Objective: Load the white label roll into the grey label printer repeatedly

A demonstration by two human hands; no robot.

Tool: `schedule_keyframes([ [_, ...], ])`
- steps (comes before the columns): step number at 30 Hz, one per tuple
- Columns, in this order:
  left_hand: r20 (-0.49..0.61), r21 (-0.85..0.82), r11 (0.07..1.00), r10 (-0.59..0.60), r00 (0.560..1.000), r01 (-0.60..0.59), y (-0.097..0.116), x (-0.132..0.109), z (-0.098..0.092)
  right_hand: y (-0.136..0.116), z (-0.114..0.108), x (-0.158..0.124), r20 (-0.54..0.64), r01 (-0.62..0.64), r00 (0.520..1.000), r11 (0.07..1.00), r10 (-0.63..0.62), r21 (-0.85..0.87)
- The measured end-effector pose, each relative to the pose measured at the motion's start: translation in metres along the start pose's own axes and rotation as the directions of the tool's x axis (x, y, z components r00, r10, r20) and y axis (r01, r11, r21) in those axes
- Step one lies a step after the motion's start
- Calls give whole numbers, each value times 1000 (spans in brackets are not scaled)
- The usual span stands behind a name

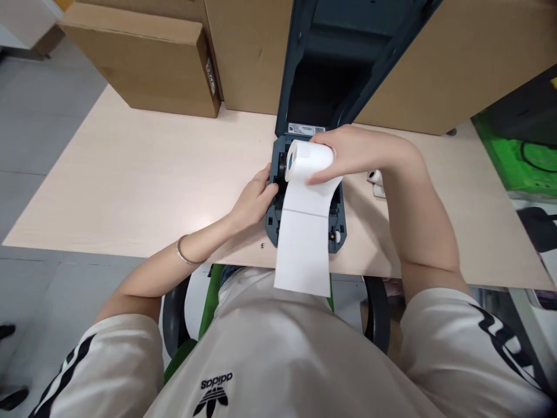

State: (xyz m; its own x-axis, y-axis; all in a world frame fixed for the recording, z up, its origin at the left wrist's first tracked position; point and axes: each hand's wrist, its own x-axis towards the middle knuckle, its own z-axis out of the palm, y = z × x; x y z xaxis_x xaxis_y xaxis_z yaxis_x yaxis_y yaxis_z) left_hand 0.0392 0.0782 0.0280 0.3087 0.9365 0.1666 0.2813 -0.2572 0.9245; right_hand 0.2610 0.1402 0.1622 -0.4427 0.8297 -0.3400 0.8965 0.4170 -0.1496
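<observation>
A dark blue-grey printer (272, 223) stands near the table's front edge with its lid (348, 35) raised. My right hand (337, 154) is wrapped round a white label roll (307, 152) over the printer's opening. From the roll a strip of blank labels (303, 249) hangs down past the table's front edge. My left hand (256, 200) grips the printer's left side, thumb on the inner rim. The roll and the strip hide much of the printer's inside.
Cardboard boxes (148, 64) stand along the back of the pale table (152, 186). Small white rolls (378, 184) lie right of the printer, partly behind my right forearm. A green box (513, 157) is at the far right.
</observation>
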Motion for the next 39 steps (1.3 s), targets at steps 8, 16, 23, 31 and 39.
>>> schedule_keyframes([
  [8, -15, 6, 999, -31, 999, 31, -1, -1, 0, 4, 28, 19, -74, 8, 997, 994, -16, -106],
  [16, -10, -18, 1000, 8, 1000, -8, -1, -1, -1, 1, 56, -5, -333, 174, 924, 982, -188, -71],
  [23, -9, -29, 999, 32, 999, -32, 0, -1, -1, -29, 90, -83, -265, 332, 908, 943, -323, -13],
  [31, -33, -82, 997, -9, 999, 6, -3, 0, 2, -42, 149, -110, -388, 391, 812, 900, -435, -191],
  [39, -28, -117, 993, -8, 1000, 4, -2, 0, 2, -40, 148, -126, -362, 432, 822, 896, -439, -105],
])
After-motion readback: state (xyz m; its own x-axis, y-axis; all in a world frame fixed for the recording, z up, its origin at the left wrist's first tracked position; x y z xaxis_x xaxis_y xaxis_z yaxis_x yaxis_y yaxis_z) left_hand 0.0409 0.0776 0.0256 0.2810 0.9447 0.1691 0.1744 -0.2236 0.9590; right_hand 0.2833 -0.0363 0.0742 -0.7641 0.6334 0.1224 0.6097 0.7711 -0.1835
